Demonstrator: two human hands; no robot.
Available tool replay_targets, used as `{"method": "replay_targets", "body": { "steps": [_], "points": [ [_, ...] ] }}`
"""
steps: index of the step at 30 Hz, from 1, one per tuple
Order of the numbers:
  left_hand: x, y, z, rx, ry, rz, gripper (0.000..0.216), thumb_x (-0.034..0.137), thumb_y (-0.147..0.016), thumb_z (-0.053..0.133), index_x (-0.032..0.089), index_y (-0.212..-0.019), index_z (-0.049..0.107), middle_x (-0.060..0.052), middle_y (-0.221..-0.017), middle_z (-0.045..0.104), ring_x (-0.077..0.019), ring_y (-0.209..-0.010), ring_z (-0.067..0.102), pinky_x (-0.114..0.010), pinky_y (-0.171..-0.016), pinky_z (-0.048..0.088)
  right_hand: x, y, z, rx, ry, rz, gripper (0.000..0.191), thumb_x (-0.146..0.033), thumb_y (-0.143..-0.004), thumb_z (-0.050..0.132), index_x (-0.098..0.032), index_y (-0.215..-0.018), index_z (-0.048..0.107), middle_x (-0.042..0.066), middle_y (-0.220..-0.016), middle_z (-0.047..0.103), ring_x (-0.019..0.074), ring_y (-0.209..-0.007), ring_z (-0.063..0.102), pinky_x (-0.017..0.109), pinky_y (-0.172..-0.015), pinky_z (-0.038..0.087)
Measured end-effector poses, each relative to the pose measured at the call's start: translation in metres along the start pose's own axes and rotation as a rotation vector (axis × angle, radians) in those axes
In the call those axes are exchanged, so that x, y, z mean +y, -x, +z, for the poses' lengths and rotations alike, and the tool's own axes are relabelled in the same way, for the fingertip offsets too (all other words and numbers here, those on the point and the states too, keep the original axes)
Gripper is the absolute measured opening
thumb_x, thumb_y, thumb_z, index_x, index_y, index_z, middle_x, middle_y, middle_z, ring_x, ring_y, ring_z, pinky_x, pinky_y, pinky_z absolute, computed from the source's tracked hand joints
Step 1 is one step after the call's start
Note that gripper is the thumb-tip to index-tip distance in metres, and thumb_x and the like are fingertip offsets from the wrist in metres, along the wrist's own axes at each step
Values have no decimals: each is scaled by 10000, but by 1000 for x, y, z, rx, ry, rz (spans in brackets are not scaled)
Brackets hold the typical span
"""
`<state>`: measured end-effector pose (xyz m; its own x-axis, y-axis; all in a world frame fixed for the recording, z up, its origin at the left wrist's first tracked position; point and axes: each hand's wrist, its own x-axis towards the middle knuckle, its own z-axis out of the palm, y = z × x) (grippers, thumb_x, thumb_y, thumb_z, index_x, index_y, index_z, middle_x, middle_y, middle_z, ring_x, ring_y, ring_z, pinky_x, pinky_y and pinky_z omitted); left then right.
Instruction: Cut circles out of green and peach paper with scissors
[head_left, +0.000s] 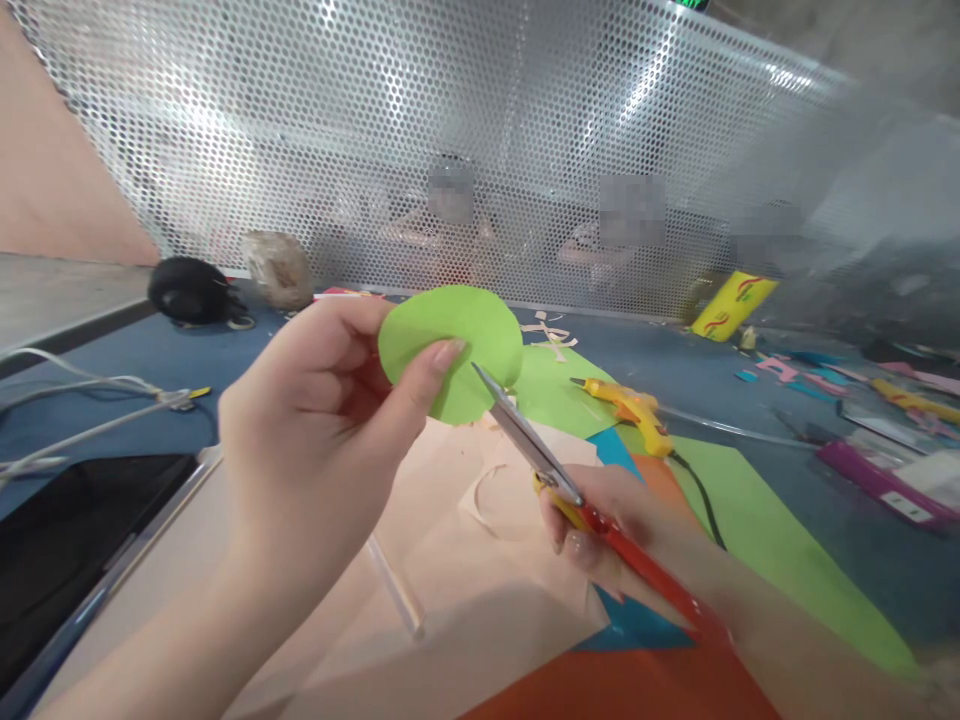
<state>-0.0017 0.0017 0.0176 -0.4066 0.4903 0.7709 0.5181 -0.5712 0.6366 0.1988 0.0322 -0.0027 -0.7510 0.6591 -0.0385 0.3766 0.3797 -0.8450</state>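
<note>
My left hand (315, 440) is raised at centre, pinching a round green paper disc (457, 340) between thumb and fingers. My right hand (622, 540) grips red-and-yellow handled scissors (555, 480). Their closed blades point up and left, with the tip touching the disc's lower right edge. Beneath both hands lie peach, green, orange and blue paper sheets (480, 560).
A yellow glue gun (630, 408) with a black cord lies on green paper. A dark tablet (67, 550) and white cables (90, 400) sit left. A perforated metal screen (480, 130) stands behind, with people seated beyond it. Paper scraps and a yellow box (731, 305) lie at right.
</note>
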Motion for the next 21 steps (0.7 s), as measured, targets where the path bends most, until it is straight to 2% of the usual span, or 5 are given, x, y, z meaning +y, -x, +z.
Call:
{"method": "replay_targets", "body": {
  "steps": [11,21],
  "points": [
    [2,0,0,-13,17,-15,84,173,-753,700,202,-753,621,58,-654,621,-56,-503,560,-153,-386,444,3,1,-2,-14,36,-17,276,-347,-845,533,-206,-682,361,-36,-657,377,108,-573,352,235,-487,273],
    [3,0,0,-9,26,-28,91,172,-745,701,197,-748,614,43,-700,622,-63,-530,559,-164,-389,447,6,1,-1,-7,11,-19,301,-384,-854,526,-209,-683,351,-32,-664,376,113,-585,342,250,-504,261]
  ]
}}
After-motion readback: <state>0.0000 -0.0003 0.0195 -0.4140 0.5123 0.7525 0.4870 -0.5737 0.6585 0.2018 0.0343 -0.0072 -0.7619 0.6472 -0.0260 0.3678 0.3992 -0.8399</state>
